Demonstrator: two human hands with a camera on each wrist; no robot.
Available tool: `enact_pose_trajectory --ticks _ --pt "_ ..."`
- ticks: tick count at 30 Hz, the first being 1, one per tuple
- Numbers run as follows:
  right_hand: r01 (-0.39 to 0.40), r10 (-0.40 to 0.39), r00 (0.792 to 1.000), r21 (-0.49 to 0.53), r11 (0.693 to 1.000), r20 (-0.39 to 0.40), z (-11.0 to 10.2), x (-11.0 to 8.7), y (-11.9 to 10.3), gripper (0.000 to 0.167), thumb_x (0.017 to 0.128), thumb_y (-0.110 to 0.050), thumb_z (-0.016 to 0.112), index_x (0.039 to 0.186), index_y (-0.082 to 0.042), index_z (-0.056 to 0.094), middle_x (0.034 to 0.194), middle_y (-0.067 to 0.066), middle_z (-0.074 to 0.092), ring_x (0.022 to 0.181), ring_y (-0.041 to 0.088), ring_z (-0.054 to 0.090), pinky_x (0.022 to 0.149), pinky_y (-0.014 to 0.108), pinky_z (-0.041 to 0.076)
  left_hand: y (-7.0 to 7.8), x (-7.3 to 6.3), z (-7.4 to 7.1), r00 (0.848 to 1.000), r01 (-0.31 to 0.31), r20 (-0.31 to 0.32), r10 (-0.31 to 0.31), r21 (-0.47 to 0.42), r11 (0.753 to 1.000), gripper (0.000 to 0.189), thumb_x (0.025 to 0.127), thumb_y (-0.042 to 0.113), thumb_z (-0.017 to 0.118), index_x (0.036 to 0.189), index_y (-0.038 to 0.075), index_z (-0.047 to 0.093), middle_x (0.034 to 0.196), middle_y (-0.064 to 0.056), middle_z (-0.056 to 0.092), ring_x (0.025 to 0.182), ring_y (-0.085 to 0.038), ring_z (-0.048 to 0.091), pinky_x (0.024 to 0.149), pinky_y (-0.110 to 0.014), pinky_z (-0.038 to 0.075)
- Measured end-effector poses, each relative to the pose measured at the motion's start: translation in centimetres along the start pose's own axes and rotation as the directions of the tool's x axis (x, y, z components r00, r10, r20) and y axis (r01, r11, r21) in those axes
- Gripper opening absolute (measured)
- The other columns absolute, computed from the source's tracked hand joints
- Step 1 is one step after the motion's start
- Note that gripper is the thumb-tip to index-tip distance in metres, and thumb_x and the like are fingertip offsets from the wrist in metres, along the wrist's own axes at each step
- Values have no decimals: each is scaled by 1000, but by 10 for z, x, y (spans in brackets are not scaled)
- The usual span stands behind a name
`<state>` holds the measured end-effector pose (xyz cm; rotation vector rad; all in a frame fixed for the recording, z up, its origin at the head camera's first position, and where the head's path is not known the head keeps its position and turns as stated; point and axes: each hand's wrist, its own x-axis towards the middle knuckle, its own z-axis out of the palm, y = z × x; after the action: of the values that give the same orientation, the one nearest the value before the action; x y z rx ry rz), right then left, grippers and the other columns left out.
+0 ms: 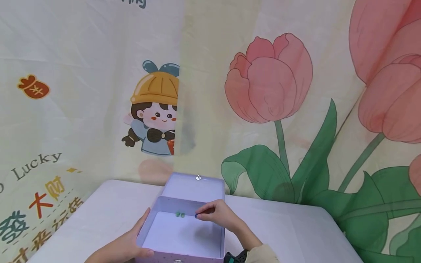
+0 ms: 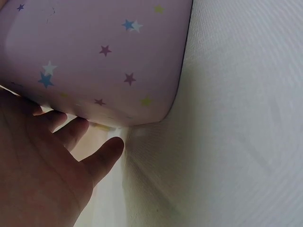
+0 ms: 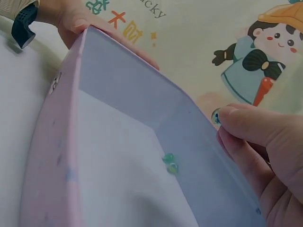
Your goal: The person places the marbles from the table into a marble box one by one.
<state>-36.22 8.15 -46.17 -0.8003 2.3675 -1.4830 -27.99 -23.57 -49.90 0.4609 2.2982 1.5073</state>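
Note:
A lidded box [image 1: 179, 257], lilac with a star print, stands on the table with its lid [image 1: 194, 188] tipped back. My left hand [image 1: 123, 246] holds the box at its front left corner, thumb at the front rim and fingers along the left side; the left wrist view shows these fingers against the starry wall [image 2: 109, 61]. Over the back right part of the box, my right hand [image 1: 218, 215] pinches a small clear marble with blue inside [image 3: 217, 116] between thumb and fingers. Two green glass marbles [image 1: 180, 214] lie inside, by the back wall.
A white cloth covers the table [image 1: 279, 233]. Behind it hangs a printed backdrop [image 1: 204, 91] with tulips and a cartoon child. The lid has a metal clasp [image 1: 198, 178] at its far edge. A dark band [image 1: 235, 257] is on the right wrist.

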Motion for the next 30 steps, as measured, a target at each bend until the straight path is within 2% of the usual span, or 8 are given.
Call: enact_pose_trajectory --ticks 2,5,12,15,20,22,26,30 --pt "19 -19 1000 -9 1000 22 5 8 -5 17 81 -18 74 95 -8 76 89 0 74 79 7 65 69 22 51 0 -1 -2 1000 16 -7 -16 16 1000 123 80 34 75 148 13 -25 153 -30 3 123 -33 36 97 -39 34" --pt "30 -29 998 -11 1000 51 12 20 -11 21 82 -19 74 98 -6 75 90 -3 74 80 4 65 71 21 51 -1 -2 -4 999 46 0 -46 -21 999 123 80 37 74 147 15 -27 151 -30 8 119 -30 42 95 -41 36" --pt "-8 6 999 65 998 40 21 39 -16 21 82 -19 74 100 -8 75 93 -4 73 83 4 63 74 24 51 -5 0 -3 1000 -14 24 16 -80 997 120 82 32 73 147 17 -27 152 -29 8 118 -28 44 91 -26 39" --pt "-21 17 999 101 995 41 25 41 -10 23 82 -17 74 101 -5 74 93 -3 73 82 4 63 74 25 51 -7 2 -1 999 0 35 4 -101 995 121 82 34 73 147 19 -28 153 -28 8 120 -28 44 91 -25 39" --pt "-48 41 997 121 992 60 32 38 4 23 82 -14 74 101 -1 73 92 0 74 81 5 63 71 22 48 -4 1 2 1000 24 1 -24 -20 999 121 80 36 74 148 17 -25 154 -27 8 122 -29 40 95 -32 37" --pt "-50 44 997 101 994 58 34 37 6 22 82 -14 74 100 -2 74 92 1 74 80 6 62 71 22 48 -3 0 2 999 32 -5 -32 2 999 120 81 37 73 148 18 -24 154 -26 9 123 -29 39 96 -36 37" --pt "-29 30 999 -23 999 45 36 40 9 16 80 -14 76 94 -7 76 88 -2 74 76 3 62 69 20 48 -2 1 1 999 49 -5 -49 -8 999 119 81 40 72 149 21 -24 155 -24 9 124 -30 37 100 -47 33" --pt "-13 21 998 -141 990 53 39 43 15 10 77 -13 78 87 -11 77 82 -4 74 71 -2 62 66 18 48 -2 1 1 997 78 -20 -78 -9 997 120 80 42 73 149 21 -24 155 -25 6 127 -34 33 102 -58 29"
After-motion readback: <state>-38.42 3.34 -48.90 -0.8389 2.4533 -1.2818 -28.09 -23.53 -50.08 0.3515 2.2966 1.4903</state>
